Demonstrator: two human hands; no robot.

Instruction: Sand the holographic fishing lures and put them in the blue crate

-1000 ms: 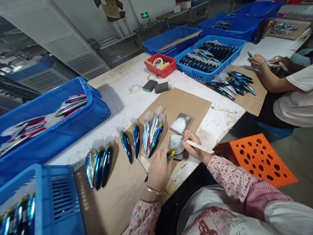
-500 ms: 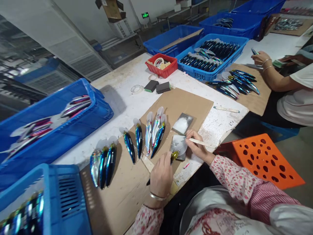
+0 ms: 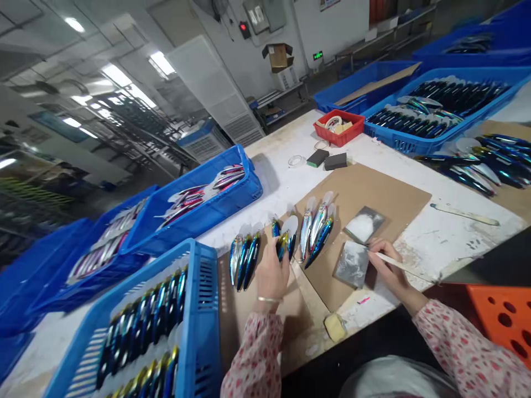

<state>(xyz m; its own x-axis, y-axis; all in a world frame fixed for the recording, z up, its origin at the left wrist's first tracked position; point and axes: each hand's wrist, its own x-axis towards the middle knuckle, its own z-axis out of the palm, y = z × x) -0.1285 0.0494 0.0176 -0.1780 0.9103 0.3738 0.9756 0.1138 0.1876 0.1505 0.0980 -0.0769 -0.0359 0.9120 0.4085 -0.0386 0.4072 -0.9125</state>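
The left hand has its fingers curled around a shiny fish lure with a yellow end, above the brown cardboard and close to other lures. The right hand pinches a thin white stick, with its tip near two grey pads.

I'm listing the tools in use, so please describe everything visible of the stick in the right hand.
The stick is pale, thin and straight, apparently wood. The right hand grips it near its inner end, beside a gray pad; the rest slants over the white table toward the near edge. Whether its inner tip touches the pad is unclear.
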